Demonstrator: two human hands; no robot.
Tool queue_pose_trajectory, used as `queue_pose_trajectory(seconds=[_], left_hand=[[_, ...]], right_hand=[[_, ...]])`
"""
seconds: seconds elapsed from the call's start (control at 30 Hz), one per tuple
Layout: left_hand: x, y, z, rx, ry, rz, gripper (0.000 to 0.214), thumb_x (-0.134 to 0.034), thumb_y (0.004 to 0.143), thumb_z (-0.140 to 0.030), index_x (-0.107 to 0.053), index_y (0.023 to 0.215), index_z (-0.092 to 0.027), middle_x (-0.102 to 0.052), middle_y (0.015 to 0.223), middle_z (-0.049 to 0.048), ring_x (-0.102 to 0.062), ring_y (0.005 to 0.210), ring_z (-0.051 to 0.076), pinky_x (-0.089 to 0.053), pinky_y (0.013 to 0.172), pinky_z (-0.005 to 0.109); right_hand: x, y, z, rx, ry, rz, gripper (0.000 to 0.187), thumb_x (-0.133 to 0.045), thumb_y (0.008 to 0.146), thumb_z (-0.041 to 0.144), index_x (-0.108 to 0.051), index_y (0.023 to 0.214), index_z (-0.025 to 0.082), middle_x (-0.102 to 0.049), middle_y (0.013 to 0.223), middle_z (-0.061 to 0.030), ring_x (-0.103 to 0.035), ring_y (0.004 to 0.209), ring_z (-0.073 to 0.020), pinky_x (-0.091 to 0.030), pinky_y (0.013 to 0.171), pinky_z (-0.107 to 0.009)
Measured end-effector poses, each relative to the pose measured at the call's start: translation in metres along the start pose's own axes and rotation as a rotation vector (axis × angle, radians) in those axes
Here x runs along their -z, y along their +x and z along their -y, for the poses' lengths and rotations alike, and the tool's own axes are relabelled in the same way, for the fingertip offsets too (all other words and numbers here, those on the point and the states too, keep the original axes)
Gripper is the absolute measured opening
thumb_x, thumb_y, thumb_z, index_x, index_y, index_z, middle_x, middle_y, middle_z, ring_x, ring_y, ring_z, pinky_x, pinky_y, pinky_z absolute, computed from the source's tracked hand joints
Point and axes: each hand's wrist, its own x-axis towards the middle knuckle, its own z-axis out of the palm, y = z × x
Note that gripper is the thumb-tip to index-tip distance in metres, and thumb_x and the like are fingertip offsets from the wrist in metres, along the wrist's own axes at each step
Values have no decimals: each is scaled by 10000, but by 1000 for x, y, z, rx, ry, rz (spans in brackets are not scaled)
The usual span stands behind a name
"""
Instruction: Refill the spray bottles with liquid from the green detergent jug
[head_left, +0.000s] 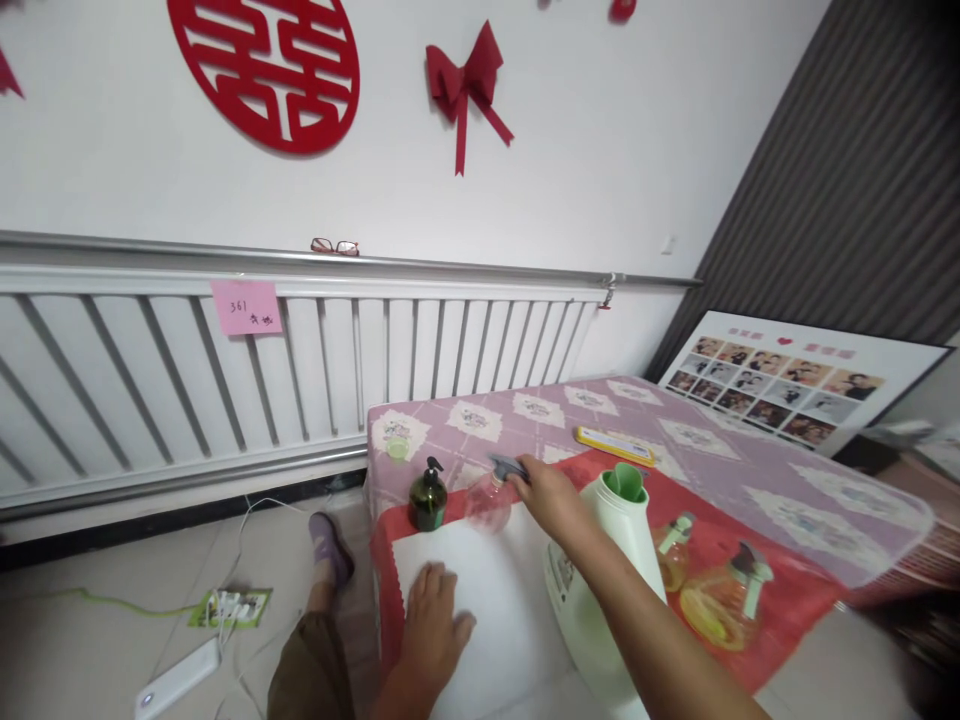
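My right hand (546,492) is closed around the grey trigger head of a clear spray bottle (487,505), which stands at the far edge of a white sheet (499,610). My left hand (431,620) lies on the sheet's left part with its fingers stretched out, holding nothing. Left of the spray bottle is a dark green pump bottle (428,502). A large pale green jug (637,535) with a green cap stands under my right forearm, which covers part of it. To its right, two clear spray bottles (673,555) with yellowish contents sit on the red cloth (795,590).
A small pale green cap (397,448) and a yellow-and-white box (615,446) lie on the purple patterned tablecloth (517,430). Behind the table run a white radiator (435,345) and a photo board (810,375). A power strip (232,607) with cables is on the floor.
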Motion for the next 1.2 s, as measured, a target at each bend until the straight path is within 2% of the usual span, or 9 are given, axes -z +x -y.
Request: queue_pose_trajectory(seconds=[0.1,0.23,0.37,0.5,1.2], left_hand=[[-10,-2,6,-17,33,4,533,-505,846,-395,-503,1356,-240,-383,1522,71,-227,1445,284,-143,1189,447],[-12,-1,6,-15,32,-28,505,-488,846,-368,-526,1334,-239,-414,1503,66,-254,1434,277,-151,1185,448],[-11,-1,6,-35,3,-70,487,-502,826,-321,-557,1302,-230,-439,1485,78,-290,1417,288,-186,1172,469],[-11,-1,7,-43,2,-91,467,-507,816,-286,-576,1276,-241,-468,1461,71,-309,1406,284,-204,1169,465],[-5,-3,1,-34,-26,-120,437,-509,802,-255,-618,1224,-226,-520,1413,73,-356,1378,285,-240,1159,458]], right_hand=[[-17,28,4,-17,-30,12,158,-511,908,251,-624,995,185,-733,970,-103,-667,881,-213,-393,689,-265],[-40,54,7,-63,-56,47,162,-522,923,256,-626,1022,182,-725,959,-96,-665,898,-203,-434,712,-273],[-60,69,10,-80,-50,104,248,-548,935,343,-610,1102,171,-677,1042,-57,-651,906,-179,-525,795,-358],[-74,75,12,-95,-33,151,303,-576,923,360,-590,1167,181,-631,1169,-65,-637,975,-191,-546,836,-406],[-82,83,6,-78,69,100,319,-577,921,365,-581,1180,178,-625,1177,-64,-634,984,-196,-540,843,-420]])
